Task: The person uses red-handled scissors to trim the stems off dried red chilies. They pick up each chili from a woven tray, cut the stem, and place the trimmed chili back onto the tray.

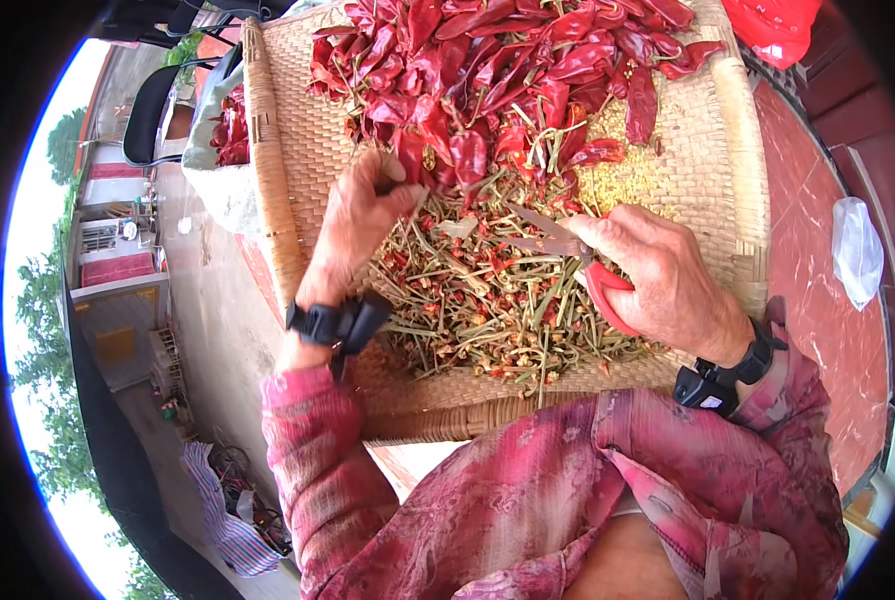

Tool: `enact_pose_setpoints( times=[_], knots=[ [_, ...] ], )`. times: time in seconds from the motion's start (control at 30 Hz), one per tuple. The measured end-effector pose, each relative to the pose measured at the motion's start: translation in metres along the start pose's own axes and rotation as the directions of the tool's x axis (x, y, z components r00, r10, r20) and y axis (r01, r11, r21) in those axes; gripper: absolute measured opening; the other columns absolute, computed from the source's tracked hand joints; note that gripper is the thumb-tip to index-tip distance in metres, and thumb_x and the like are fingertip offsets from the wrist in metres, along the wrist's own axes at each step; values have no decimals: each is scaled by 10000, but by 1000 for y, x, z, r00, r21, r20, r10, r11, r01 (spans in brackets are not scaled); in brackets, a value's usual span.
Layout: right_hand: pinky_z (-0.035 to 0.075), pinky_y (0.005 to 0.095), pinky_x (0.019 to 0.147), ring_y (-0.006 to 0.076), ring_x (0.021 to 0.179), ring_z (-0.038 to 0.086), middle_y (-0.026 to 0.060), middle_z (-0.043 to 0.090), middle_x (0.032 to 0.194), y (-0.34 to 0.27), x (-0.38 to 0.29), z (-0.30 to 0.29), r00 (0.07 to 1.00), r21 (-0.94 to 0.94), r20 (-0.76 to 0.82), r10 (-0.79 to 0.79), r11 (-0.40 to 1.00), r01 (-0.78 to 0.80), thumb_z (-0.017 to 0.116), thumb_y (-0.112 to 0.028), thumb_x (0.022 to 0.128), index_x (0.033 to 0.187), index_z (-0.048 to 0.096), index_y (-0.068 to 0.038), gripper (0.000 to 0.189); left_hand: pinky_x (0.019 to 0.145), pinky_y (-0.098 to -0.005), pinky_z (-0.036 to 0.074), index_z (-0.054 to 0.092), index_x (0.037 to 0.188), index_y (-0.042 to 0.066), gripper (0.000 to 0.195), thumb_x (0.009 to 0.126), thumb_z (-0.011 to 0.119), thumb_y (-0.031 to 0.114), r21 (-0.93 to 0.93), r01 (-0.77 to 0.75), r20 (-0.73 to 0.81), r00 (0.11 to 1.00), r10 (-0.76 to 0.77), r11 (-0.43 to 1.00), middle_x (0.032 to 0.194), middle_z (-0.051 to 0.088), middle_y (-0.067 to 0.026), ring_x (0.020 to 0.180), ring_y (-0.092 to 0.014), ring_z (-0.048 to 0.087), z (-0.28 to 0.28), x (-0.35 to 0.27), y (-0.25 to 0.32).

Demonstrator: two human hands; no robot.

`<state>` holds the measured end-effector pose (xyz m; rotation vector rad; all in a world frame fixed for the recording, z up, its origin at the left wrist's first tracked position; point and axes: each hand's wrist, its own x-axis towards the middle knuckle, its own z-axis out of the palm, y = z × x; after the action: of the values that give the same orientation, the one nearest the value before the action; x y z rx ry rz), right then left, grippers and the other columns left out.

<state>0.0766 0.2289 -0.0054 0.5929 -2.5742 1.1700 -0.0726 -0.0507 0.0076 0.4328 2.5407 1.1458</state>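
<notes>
My right hand (654, 262) grips a pair of scissors (545, 246) by the red handle. The blades are parted and point left over a heap of cut chili stems (485, 300). My left hand (365, 206) is at the lower left edge of the dried red chilies (485, 75), thumb and fingers bent towards each other. Whether anything is pinched between them cannot be made out. Chilies and stems lie together in a woven basket tray (702, 180). Loose yellow seeds (620, 180) are scattered beside the chilies on the right.
Left of the tray stands a white sack (222, 187) with more red chilies (231, 131) inside. A black chair (150, 112) is behind it. A clear plastic bag (857, 251) lies at the right, and a red bag (777, 30) is at the top right.
</notes>
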Motion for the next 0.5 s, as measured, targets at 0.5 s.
enact_pose_setpoints(
  times=[0.5],
  knots=[
    [482,373,577,293,666,613,154,614,816,1,0,1,987,259,27,158,953,-160,679,-73,769,1075,575,1,332,843,-352,530,513,1201,-5,300,901,522,5,-860,177,164,984,-71,478,1050,622,-107,913,-210,638,45,-66,33]
  ],
)
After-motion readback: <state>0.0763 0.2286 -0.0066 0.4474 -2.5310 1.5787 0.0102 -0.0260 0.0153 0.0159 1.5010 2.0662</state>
